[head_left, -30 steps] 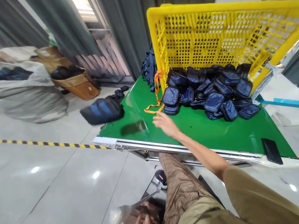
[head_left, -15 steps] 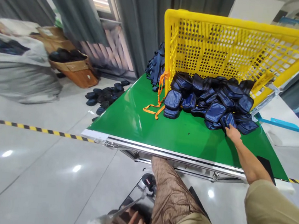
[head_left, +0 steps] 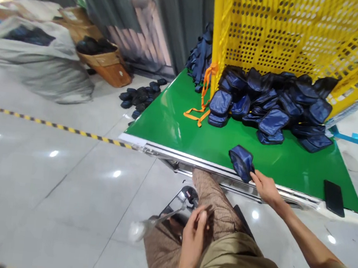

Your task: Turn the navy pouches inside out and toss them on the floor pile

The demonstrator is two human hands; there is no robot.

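Note:
My right hand (head_left: 266, 187) pinches a small navy zip pouch (head_left: 241, 162) by its lower right edge, at the table's front rim. Over my lap, my left hand (head_left: 194, 231) has its fingers curled in and thumb close to them; anything inside is too unclear to name. Behind the held pouch, a heap of similar navy pouches (head_left: 273, 122) spills from a yellow perforated basket (head_left: 219, 40) lying on its side. All of this rests on the green tabletop (head_left: 179, 130).
A black phone (head_left: 334, 198) lies at the table's right front corner. Orange strap (head_left: 195, 118) and navy straps (head_left: 201, 64) are at the left. Dark pouches (head_left: 141, 97) lie on the floor near a cardboard box (head_left: 109, 65) and a large grey sack (head_left: 54, 72).
My right hand has drawn one pouch out of the heap, towards me and left. My left hand has risen further into view over my lap. The view has tilted down.

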